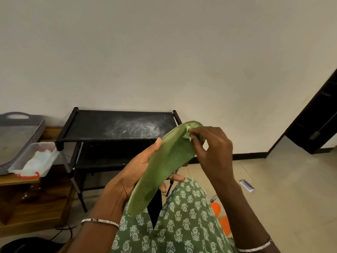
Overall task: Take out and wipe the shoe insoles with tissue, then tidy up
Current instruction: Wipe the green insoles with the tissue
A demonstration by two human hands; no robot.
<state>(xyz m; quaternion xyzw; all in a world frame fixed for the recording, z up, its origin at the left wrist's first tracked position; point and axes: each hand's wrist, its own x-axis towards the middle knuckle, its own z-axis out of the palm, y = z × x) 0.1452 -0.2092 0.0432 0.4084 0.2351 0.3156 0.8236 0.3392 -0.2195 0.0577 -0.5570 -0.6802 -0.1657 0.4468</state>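
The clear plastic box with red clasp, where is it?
Head view, left side: the clear plastic box rests on the brown wooden table, beside the grey handled tray, left of the black metal rack.

Dim, warm indoor light on my feed — source out of view, shadows soft. Wall (164, 42) flat, yellowish, a bit grainy. Wide-angle bend at edges: doorway (317, 114) leans, tray (21, 137) smears. Centre sharpest — insole (160, 167) crisp, tissue (187, 134) at its tip soft.
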